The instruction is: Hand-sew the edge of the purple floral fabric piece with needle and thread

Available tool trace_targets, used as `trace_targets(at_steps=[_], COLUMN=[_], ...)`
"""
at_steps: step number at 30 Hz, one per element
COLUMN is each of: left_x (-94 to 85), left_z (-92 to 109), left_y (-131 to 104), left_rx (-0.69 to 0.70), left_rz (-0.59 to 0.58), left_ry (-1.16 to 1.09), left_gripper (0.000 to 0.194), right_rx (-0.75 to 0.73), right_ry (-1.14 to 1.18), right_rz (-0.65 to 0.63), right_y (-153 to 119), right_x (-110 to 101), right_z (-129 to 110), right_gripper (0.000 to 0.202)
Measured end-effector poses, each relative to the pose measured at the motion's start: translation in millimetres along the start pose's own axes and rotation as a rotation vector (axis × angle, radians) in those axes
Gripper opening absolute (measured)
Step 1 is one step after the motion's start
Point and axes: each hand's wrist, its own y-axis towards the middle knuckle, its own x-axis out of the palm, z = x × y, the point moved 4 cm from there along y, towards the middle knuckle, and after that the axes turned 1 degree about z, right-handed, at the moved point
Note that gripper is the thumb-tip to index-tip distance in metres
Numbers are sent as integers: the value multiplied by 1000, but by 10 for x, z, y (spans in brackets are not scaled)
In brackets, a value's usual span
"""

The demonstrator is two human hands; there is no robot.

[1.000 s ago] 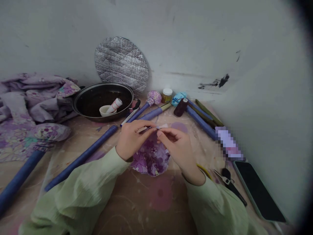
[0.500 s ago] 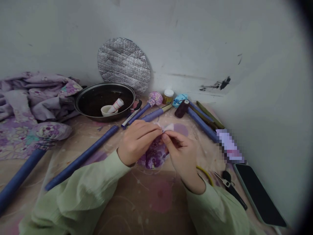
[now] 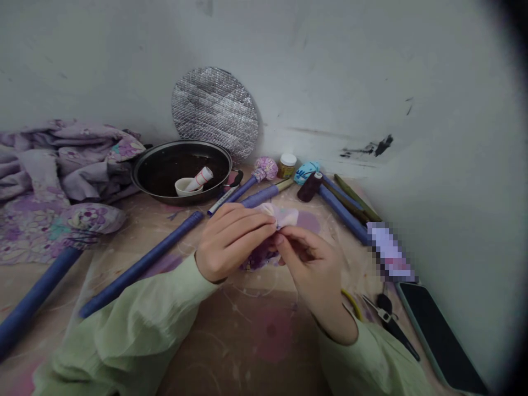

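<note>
sitting near the wall (image 3: 330, 66), the black pan (image 3: 159, 168) contains a cream cup (image 3: 181, 188), and a pale roll (image 3: 199, 179) with red lines leans up out of that cup. to the right of the pan, a small jar (image 3: 286, 166) is closed by its white lid.

behind the pan, a silver quilted disc (image 3: 216, 110) tilts against the wall. a heap of lilac flowered fabric (image 3: 61, 159) lies to the pan's left. farther right of the pan are a light blue bundle (image 3: 307, 172) and a dark thread spool (image 3: 310, 188). a marker (image 3: 221, 199) lies just beside the pan's handle. in front of the pan, a blue stick (image 3: 142, 267) slants toward the person; far to the pan's right lies a phone (image 3: 441, 335).

the purple floral cloth (image 3: 262, 258) is in front and to the right of the pan, mostly covered by both hands. the left hand (image 3: 235, 239) is closed, thumb out of sight, fingertips pinching the gathered cloth. the right hand (image 3: 311, 258) grips the same gathered bit between thumb and forefinger, other fingers loosely curled. a thread may run between the fingertips, but the spot is too small to be sure.
</note>
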Motion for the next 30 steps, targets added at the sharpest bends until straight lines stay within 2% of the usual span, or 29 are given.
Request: trace_targets(at_steps=[8, 14, 16, 26, 30], left_x=[11, 33, 39, 83, 68], left_z=[38, -12, -27, -11, -57], left_y=[38, 93, 96, 132, 130], left_rx=[-70, -373, -436, -437, -531], left_rz=[-45, -25, -23, -129, -155], left_ry=[-118, -196, -199, -262, -295], left_gripper=[19, 11, 10, 4, 3], right_rx=[10, 87, 118, 136, 63], right_ry=[51, 87, 86, 159, -20], right_rz=[23, -23, -41, -26, -75], right_y=[-23, -5, 1, 9, 52], right_x=[-13, -32, -38, -16, -123], right_z=[-73, -109, -110, -101, -133], right_gripper=[6, 5, 4, 7, 9])
